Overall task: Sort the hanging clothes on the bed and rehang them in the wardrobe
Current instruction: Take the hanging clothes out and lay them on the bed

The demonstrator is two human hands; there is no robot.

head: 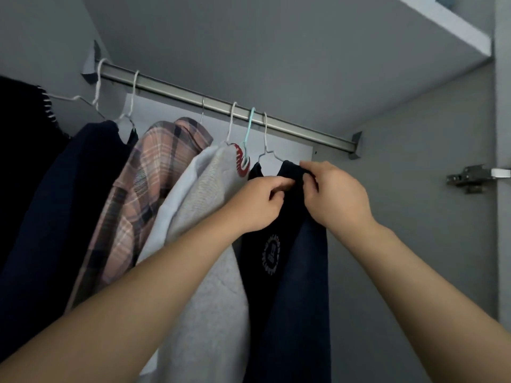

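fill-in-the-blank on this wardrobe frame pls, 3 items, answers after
1. Both hands, left hand and right hand, pinch the collar of the ____ garment.
2. Between the plaid shirt and that garment hangs a ____ sweater.
3. The teal hanger hooks over the metal ____.

Answers: dark navy; grey; rail

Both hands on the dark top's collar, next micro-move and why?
Probably smooth the navy sweatshirt collar square on its white hanger, then let go: left hand and right hand both pinch the neckline, and the hanger already hooks the rail.
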